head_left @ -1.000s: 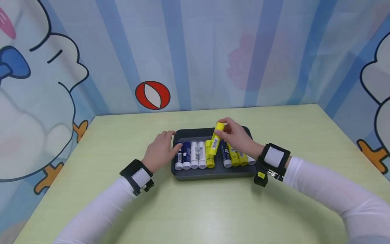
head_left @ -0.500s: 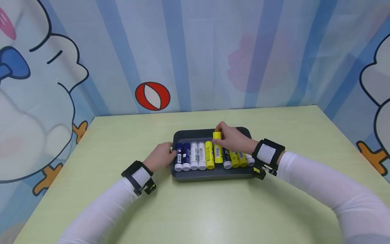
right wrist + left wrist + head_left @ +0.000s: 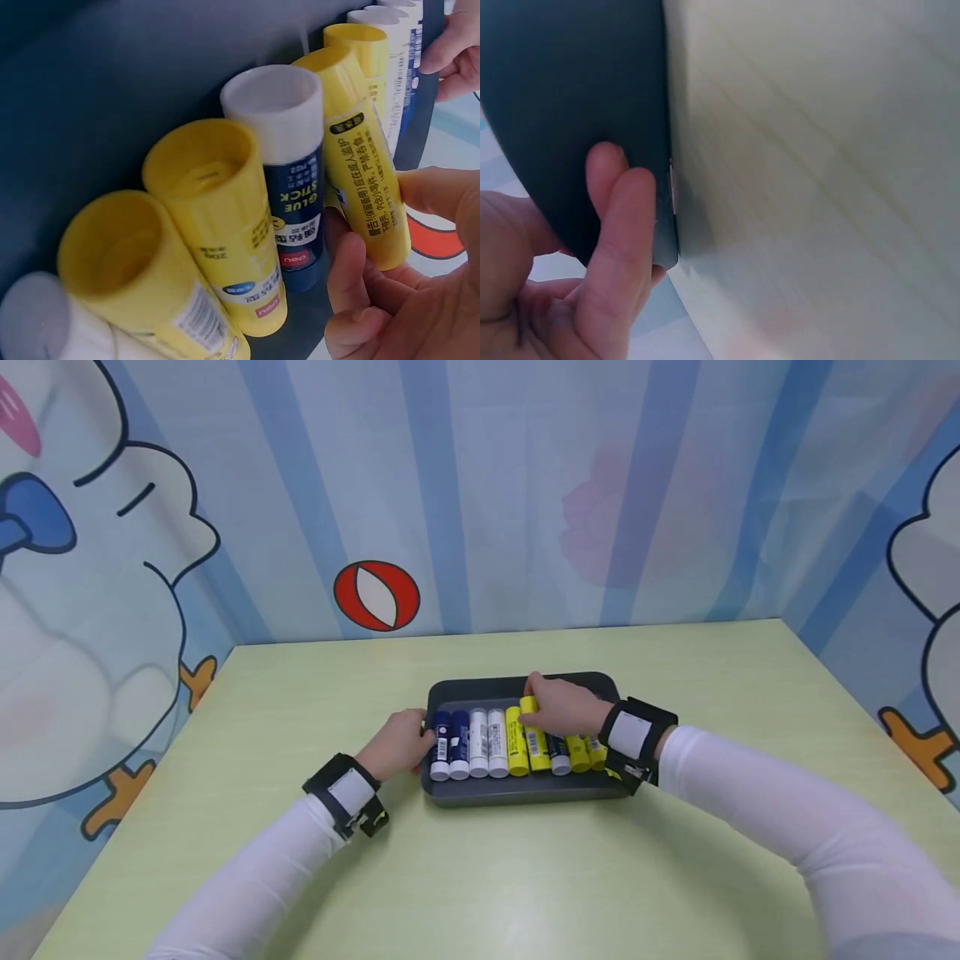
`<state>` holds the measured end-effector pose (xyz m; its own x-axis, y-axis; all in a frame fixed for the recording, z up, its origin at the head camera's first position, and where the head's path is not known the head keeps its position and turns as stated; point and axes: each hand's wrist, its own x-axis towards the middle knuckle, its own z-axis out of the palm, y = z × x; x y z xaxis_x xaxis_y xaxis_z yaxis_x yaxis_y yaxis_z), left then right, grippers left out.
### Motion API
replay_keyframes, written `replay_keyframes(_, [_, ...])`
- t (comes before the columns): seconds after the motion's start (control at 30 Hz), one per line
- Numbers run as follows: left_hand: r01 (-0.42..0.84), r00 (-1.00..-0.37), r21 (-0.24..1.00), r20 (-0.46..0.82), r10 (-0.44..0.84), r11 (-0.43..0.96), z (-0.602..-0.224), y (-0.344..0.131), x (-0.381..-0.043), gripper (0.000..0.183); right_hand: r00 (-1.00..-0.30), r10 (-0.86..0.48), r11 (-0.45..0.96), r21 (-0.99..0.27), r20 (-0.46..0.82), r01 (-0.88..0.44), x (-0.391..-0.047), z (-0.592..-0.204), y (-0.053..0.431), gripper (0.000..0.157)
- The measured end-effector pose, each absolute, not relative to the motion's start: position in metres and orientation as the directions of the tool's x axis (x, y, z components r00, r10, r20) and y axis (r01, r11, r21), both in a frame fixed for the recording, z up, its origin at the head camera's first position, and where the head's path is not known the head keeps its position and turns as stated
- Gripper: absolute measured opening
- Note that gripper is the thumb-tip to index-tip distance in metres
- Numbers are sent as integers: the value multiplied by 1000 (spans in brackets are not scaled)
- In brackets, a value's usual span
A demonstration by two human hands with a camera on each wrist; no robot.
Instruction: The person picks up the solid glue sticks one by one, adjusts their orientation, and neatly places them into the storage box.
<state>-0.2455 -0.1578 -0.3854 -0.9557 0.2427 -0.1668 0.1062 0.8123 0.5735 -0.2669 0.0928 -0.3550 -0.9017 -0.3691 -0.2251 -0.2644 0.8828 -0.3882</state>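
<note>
My right hand point(image 3: 567, 706) pinches the upper end of a yellow glue stick point(image 3: 536, 745), whose lower end sits in a dark grey tray point(image 3: 525, 796). In the right wrist view, this glue stick point(image 3: 367, 172) leans between another yellow one point(image 3: 356, 43) and a navy glue stick with a white cap point(image 3: 285, 172). My left hand point(image 3: 395, 745) grips the tray's left end, its thumb at the rim. The left wrist view has the left hand's fingers point(image 3: 619, 240) against the tray's outer wall point(image 3: 577, 90).
Left of the held stick, a row has two navy glue sticks point(image 3: 450, 745), two white ones point(image 3: 487, 743) and a yellow one point(image 3: 516, 742). More yellow ones point(image 3: 577, 754) lie to the right, partly under the right wrist strap. A pale table point(image 3: 480, 877) meets a printed backdrop point(image 3: 517, 510).
The right hand has lowered the yellow glue stick from above the tray into the row, then moved slightly left and down. The left hand has gone from open over the sticks to gripping the tray's end.
</note>
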Motion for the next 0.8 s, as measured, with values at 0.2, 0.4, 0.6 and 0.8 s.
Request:
replay_keyframes(0.2, [100,-954,583,-173,243,807,-386,-156,-244,26,-907,-352,902,-341,-230,-264,-270,-362,89,40])
replay_keyframes(0.4, [109,-955,586,-162,248,803,-386,-156,-244,27,-901,-360,903,-332,-243,-272,-266,-358,85,41])
replay_keyframes(0.6, [116,-956,583,-155,250,804,-387,-157,-245,26,-901,-367,909,-295,-232,-294,-263,-351,82,35])
replay_keyframes(0.8, [111,-955,586,-160,250,803,-386,-156,-243,26,-894,-391,907,-253,-218,-335,-260,-348,83,35])
